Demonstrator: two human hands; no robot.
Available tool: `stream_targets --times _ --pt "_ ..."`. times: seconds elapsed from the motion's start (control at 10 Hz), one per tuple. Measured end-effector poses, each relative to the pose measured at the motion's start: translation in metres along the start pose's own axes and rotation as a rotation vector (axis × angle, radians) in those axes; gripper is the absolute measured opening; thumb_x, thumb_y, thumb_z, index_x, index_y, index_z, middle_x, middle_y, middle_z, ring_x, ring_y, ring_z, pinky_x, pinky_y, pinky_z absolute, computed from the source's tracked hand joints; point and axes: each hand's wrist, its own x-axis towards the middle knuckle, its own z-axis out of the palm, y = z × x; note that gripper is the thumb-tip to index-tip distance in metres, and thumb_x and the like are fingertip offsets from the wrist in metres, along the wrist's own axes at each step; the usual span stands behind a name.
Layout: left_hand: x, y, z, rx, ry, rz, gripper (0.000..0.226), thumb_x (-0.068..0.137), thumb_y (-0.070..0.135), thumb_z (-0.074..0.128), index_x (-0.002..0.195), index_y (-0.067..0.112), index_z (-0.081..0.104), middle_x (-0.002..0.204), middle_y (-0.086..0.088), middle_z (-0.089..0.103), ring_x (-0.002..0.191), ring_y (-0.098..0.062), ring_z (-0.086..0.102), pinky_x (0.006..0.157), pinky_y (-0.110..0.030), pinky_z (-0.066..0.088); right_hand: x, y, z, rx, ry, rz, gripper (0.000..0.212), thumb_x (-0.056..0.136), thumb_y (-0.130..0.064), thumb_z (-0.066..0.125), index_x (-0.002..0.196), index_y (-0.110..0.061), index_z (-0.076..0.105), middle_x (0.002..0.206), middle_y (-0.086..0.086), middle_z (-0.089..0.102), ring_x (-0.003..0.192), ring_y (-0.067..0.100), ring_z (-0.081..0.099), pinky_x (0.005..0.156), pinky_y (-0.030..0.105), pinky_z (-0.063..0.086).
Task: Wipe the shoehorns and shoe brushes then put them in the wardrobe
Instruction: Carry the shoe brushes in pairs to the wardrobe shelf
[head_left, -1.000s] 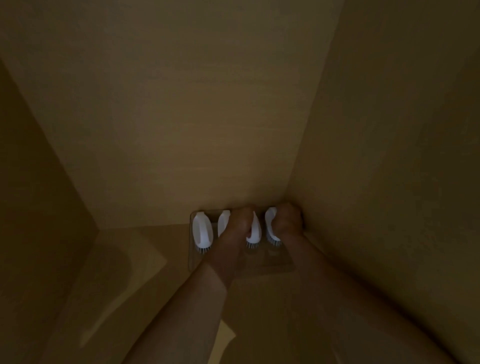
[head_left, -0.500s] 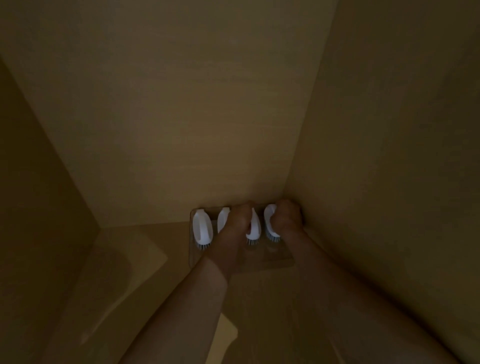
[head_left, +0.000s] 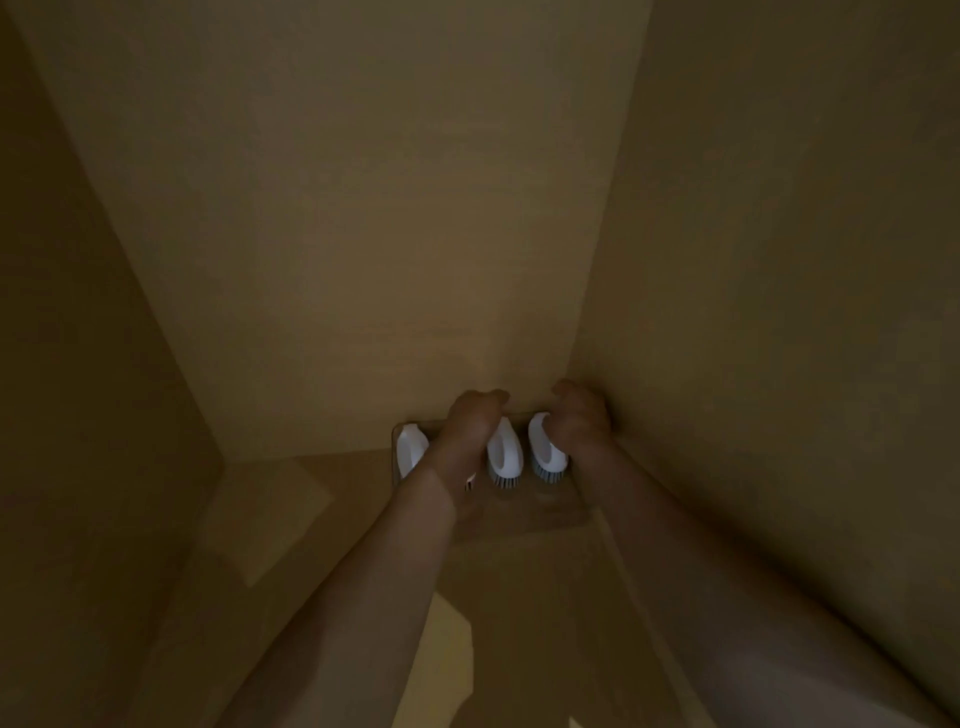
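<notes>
In wardrobe corner (head_left: 587, 364), brushes (head_left: 503, 454), hands (head_left: 470, 426).

The brushes are white with grey bristles: one at the left (head_left: 411, 449), one in the middle (head_left: 505, 453) and one at the right (head_left: 543, 451). They sit in a clear tray (head_left: 540, 512) that takes on the brown of the shelf beneath it. The wardrobe (head_left: 363, 208) is plain tan wood with a faint horizontal grain, dim and darker on the left wall. The shelf (head_left: 270, 525) is the same tan, with paler patches of light across it.
</notes>
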Motion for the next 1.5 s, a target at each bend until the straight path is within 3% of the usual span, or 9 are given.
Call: stream_targets --times 0.1,0.2,0.3,0.4,0.6,0.9,1.2,1.4,1.5 --pt "-0.03 0.023 -0.021 0.025 0.0 0.108 0.024 0.096 0.018 0.053 0.115 0.009 0.063 0.124 -0.017 0.061 0.1 -0.024 0.059 0.069 -0.023 0.045 -0.007 -0.003 -0.011 0.097 0.01 -0.031 0.056 0.098 -0.013 0.056 0.151 -0.009 0.037 0.155 0.011 0.039 0.141 0.028 0.039 0.113 0.033 0.036" --pt "-0.04 0.032 -0.036 0.115 0.027 0.219 0.015 0.098 0.021 0.051 0.086 0.024 0.059 0.106 -0.005 0.06 0.102 -0.019 0.052 0.088 -0.028 0.046 -0.022 -0.009 -0.022 0.19 0.037 -0.028 0.057 0.096 -0.012 0.059 0.15 -0.012 0.04 0.15 0.01 0.046 0.134 0.026 0.048 0.104 0.027 0.042" --pt "-0.049 0.033 -0.049 0.251 0.068 0.305 0.036 0.099 0.029 0.051 0.131 0.014 0.057 0.139 -0.004 0.052 0.129 -0.023 0.046 0.107 -0.029 0.036 -0.037 -0.014 -0.028 0.22 0.092 -0.053 0.054 0.096 -0.018 0.06 0.147 -0.014 0.043 0.14 0.01 0.056 0.123 0.025 0.056 0.088 0.021 0.041" --pt "-0.067 0.033 -0.06 0.365 0.131 0.37 0.045 0.098 0.032 0.052 0.14 0.018 0.048 0.147 -0.004 0.044 0.128 -0.023 0.048 0.096 -0.022 0.037 -0.055 -0.019 -0.031 0.226 0.141 -0.081 0.052 0.097 -0.024 0.06 0.146 -0.014 0.044 0.139 0.01 0.057 0.124 0.025 0.056 0.095 0.025 0.043" --pt "-0.104 0.024 -0.078 0.537 0.192 0.471 0.048 0.095 0.034 0.052 0.141 0.02 0.047 0.148 -0.004 0.043 0.126 -0.026 0.049 0.105 -0.04 0.041 -0.092 -0.035 -0.035 0.254 0.185 -0.143 0.052 0.095 -0.031 0.063 0.143 -0.018 0.049 0.141 0.012 0.055 0.13 0.026 0.052 0.104 0.036 0.046" --pt "-0.172 0.021 -0.093 0.74 0.362 0.536 0.05 0.096 0.041 0.047 0.144 0.028 0.042 0.155 0.001 0.033 0.142 -0.022 0.027 0.115 -0.039 0.024 -0.143 -0.054 -0.044 0.33 0.164 -0.251 0.048 0.095 -0.036 0.062 0.14 -0.025 0.051 0.142 0.008 0.052 0.13 0.024 0.05 0.103 0.032 0.045" --pt "-0.268 0.013 -0.064 0.718 0.48 0.477 0.048 0.096 0.037 0.047 0.144 0.031 0.042 0.157 0.003 0.028 0.145 -0.023 0.019 0.117 -0.042 0.016 -0.231 -0.021 -0.062 0.369 0.107 -0.417 0.05 0.095 -0.033 0.06 0.143 -0.026 0.049 0.145 0.003 0.051 0.127 0.022 0.054 0.097 0.029 0.045" --pt "-0.348 -0.006 -0.031 0.706 0.584 0.44 0.046 0.095 0.036 0.049 0.141 0.031 0.046 0.154 0.004 0.033 0.141 -0.026 0.025 0.113 -0.045 0.019 -0.293 0.008 -0.072 0.354 0.069 -0.546 0.04 0.097 -0.034 0.058 0.132 -0.014 0.057 0.122 0.01 0.062 0.115 0.028 0.055 0.093 0.032 0.041" --pt "-0.387 -0.021 -0.022 0.716 0.618 0.432 0.042 0.096 0.035 0.049 0.137 0.029 0.05 0.148 -0.001 0.042 0.137 -0.029 0.032 0.111 -0.047 0.022 -0.318 0.015 -0.069 0.376 0.025 -0.633 0.037 0.097 -0.033 0.057 0.13 -0.014 0.058 0.119 0.007 0.064 0.116 0.026 0.055 0.089 0.028 0.032"
